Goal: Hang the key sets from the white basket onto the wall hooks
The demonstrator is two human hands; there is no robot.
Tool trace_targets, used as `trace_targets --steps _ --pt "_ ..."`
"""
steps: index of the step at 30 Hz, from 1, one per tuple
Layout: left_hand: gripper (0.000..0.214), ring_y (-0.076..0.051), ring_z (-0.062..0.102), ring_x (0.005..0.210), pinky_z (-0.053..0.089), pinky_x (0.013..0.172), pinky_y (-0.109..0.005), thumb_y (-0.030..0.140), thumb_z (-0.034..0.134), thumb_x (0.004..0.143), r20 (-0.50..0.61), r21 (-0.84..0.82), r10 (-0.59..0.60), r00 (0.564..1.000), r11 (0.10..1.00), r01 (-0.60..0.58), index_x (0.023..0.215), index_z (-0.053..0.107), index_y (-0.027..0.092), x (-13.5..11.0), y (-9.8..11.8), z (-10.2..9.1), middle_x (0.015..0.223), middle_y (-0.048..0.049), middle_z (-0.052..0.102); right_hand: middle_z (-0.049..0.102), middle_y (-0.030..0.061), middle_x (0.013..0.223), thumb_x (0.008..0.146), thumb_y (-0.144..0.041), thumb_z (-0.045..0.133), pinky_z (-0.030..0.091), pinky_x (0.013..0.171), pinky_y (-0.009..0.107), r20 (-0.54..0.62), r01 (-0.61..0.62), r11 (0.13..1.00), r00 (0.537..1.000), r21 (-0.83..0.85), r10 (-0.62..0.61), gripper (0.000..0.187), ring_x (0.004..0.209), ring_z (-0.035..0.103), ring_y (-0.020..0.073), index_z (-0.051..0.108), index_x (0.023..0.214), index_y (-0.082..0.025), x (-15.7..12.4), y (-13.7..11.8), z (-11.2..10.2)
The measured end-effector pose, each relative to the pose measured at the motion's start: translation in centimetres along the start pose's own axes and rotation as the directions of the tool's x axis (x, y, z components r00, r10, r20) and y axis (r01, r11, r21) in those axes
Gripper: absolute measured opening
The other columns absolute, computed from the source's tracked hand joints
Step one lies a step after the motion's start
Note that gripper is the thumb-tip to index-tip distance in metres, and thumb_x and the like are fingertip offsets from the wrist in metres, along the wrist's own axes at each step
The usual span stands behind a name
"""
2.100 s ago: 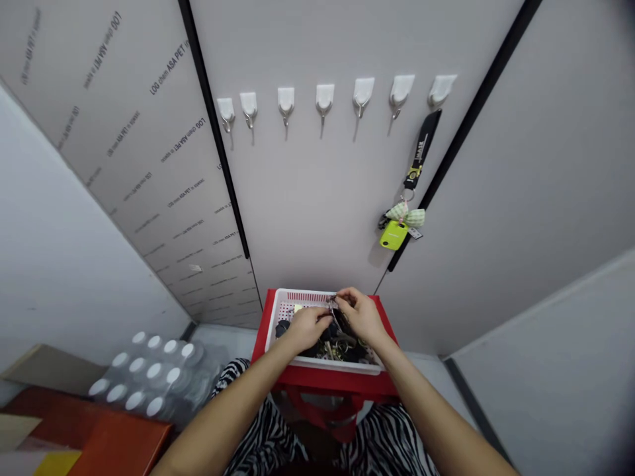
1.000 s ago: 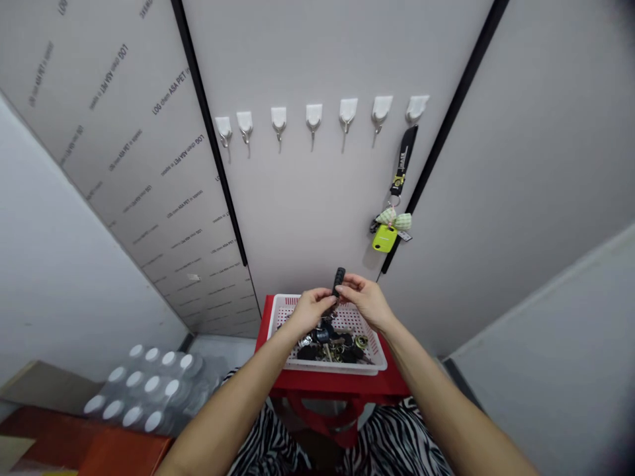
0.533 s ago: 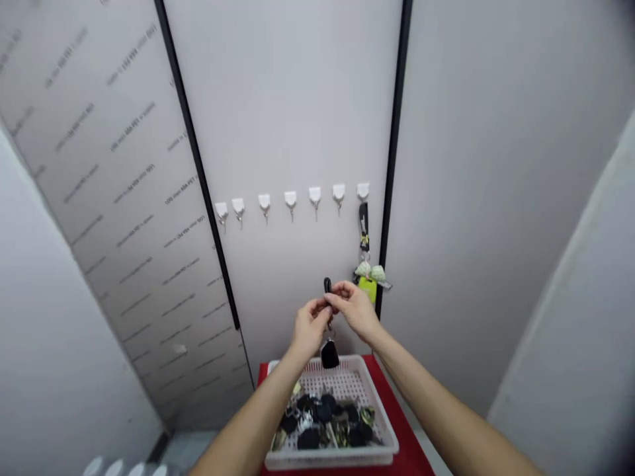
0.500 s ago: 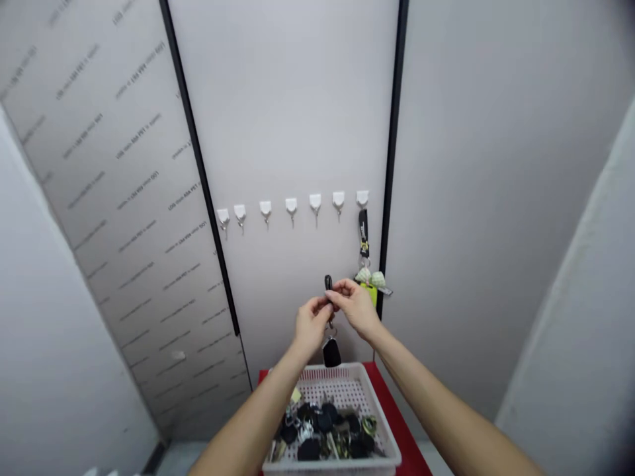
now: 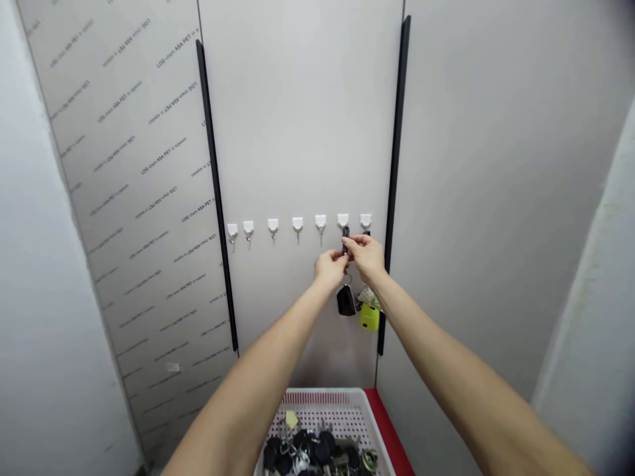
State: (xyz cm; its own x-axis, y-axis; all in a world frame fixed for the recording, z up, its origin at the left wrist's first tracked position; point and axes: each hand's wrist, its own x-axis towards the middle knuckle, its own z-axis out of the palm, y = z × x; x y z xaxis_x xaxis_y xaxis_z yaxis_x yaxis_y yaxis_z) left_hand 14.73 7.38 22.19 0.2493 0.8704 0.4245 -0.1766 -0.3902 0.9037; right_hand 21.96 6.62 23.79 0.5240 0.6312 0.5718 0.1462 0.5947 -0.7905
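Note:
Both my hands are raised to a row of white wall hooks (image 5: 297, 225). My left hand (image 5: 330, 270) and my right hand (image 5: 366, 256) pinch the strap of a black key fob (image 5: 346, 299), holding its top just under the second hook from the right (image 5: 342, 221). The fob hangs below my fingers. A lime-green key tag (image 5: 370, 317) with a checked bow hangs from the rightmost hook (image 5: 366, 221), partly hidden behind my right wrist.
A white perforated basket (image 5: 322, 398) holding several dark keys and fobs sits on a red stool (image 5: 391, 433) at the bottom. Black vertical strips (image 5: 395, 165) divide the grey wall panels. The left panel (image 5: 133, 165) carries printed film.
Both hands lifted the black key fob out of the basket and up to the hook row. The view tilted upward, so the basket dropped toward the bottom edge.

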Motion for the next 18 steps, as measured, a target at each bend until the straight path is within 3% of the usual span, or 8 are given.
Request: trace_targets --steps 6,11,14,18 --pt "0.013 -0.004 0.043 0.042 0.035 0.044 -0.018 0.016 0.044 0.064 -0.032 0.069 -0.029 0.999 0.997 0.031 0.071 0.053 0.008 1.5 -1.1 0.5 0.053 -0.0011 0.051 0.040 -0.0067 0.037 0.048 -0.028 0.056 0.034 0.032 0.019 0.006 -0.065 0.992 0.998 -0.109 0.066 0.018 0.032 0.037 0.0057 0.045 0.055 -0.015 1.0 0.4 0.1" --pt "0.018 -0.008 0.049 0.054 0.038 0.055 -0.020 0.014 0.046 0.062 -0.092 0.190 -0.034 0.995 0.980 0.051 0.077 0.054 0.009 1.7 -2.2 0.1 0.068 -0.0054 0.057 0.042 -0.0055 0.038 0.051 -0.029 0.054 0.033 0.033 0.019 -0.024 -0.071 0.965 0.997 -0.254 0.067 0.017 0.032 0.039 0.0064 0.047 0.056 -0.015 1.2 1.0 0.1" --pt "0.021 -0.011 0.051 0.068 0.038 0.066 -0.022 0.010 0.047 0.059 -0.115 0.261 0.011 0.993 0.965 0.019 0.078 0.054 0.010 0.4 -2.2 -0.7 0.078 -0.0072 0.057 0.044 -0.0041 0.038 0.054 -0.031 0.050 0.034 0.034 0.019 -0.040 -0.067 0.926 0.998 -0.372 0.055 0.018 0.033 0.041 0.0074 0.049 0.057 -0.014 1.2 1.0 0.0" --pt "0.019 -0.009 0.051 0.067 0.040 0.065 -0.023 0.014 0.045 0.064 -0.042 0.079 0.146 0.988 0.987 -0.142 0.081 0.053 0.012 -4.0 1.2 -3.9 0.078 -0.0046 0.056 0.049 -0.0023 0.047 0.056 -0.032 0.049 0.036 0.038 0.019 -0.039 -0.002 0.899 0.999 -0.437 -0.016 0.020 0.036 0.044 0.0071 0.051 0.061 -0.013 1.1 0.3 0.0"
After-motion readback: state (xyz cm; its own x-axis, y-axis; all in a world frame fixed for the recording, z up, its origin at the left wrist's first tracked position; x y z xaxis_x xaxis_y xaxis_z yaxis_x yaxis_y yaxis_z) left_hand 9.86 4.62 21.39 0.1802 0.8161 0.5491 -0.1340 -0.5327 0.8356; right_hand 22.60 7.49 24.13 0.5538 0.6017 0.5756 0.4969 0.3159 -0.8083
